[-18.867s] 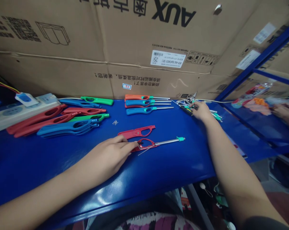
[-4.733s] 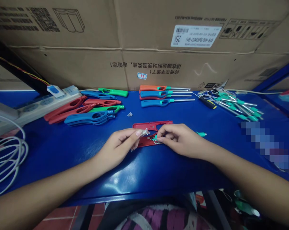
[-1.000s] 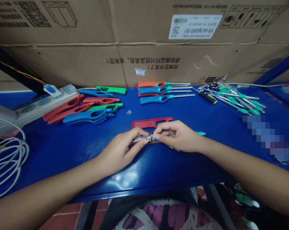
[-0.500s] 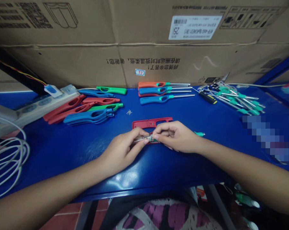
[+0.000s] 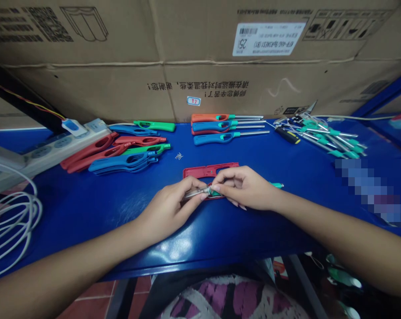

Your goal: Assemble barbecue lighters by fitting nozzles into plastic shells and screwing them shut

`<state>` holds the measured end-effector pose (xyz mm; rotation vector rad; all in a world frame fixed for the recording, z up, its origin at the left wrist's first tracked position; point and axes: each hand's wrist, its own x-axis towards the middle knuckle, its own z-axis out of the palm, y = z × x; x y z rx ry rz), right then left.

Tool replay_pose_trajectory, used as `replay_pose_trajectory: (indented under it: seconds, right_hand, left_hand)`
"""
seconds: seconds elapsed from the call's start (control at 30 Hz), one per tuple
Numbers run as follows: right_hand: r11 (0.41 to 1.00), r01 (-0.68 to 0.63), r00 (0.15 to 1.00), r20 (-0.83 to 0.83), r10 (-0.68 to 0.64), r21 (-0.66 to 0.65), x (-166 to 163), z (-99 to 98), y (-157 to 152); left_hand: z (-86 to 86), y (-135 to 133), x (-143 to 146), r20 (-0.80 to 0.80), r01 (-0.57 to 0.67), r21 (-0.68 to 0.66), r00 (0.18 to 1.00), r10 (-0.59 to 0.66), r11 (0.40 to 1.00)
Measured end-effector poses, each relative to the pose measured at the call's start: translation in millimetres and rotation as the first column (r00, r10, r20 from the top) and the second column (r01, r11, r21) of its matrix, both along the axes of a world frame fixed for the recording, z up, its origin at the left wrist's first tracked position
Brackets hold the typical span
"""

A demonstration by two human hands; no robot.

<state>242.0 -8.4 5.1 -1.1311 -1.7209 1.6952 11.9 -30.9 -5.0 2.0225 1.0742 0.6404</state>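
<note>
On the blue table (image 5: 247, 241), a person's left hand (image 5: 178, 199) and right hand (image 5: 248, 188) have come together, nearly fingertip to fingertip, just on the near side of an open red half-shell (image 5: 197, 172), having been slightly apart a few seconds ago. The left pinches a slim clear part (image 5: 194, 193), which was tipped upward and now lies almost level near that half-shell, its end meeting a small green fitting (image 5: 215, 192) at the right's pinched fingertips, whose exact hold I cannot tell. To my eye, the work has become fine joining at that one spot.
</note>
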Motion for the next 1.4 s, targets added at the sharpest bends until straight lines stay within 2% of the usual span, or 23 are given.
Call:
replay_pose_trajectory:
  seconds: [0.2,0.43,0.7,0.9,1.4]
  right_hand:
    - [1.0,0.007,1.0,0.024,-0.007,-0.023,4.0,0.6,3.1]
    - [0.999,0.028,0.999,0.017,-0.028,-0.026,4.0,-0.3,3.5]
    - [0.999,0.031,0.999,-0.027,-0.031,-0.011,4.7,-2.3,3.3]
    - [0.997,0.059,0.997,-0.054,-0.062,-0.055,4.9,-5.0,3.3]
    - [0.992,0.118,0.991,-0.059,-0.12,-0.039,-1.0,-5.0,-1.0]
  left_hand:
    - [2.1,4.8,-4.7,0.001,0.016,0.049,1.0,-0.016,0.999]
    - [3.7,7.2,-3.8,0.041,-0.044,0.009,0.998,0.044,0.999]
    - [3.7,6.7,-4.1,0.031,-0.044,0.0,0.999,0.044,0.999]
    - [1.1,7.0,-5.7,0.025,-0.047,-0.022,0.999,0.048,0.999]
    - [-3.4,2.4,2.2,0.149,-0.068,-0.098,0.985,0.083,0.993]
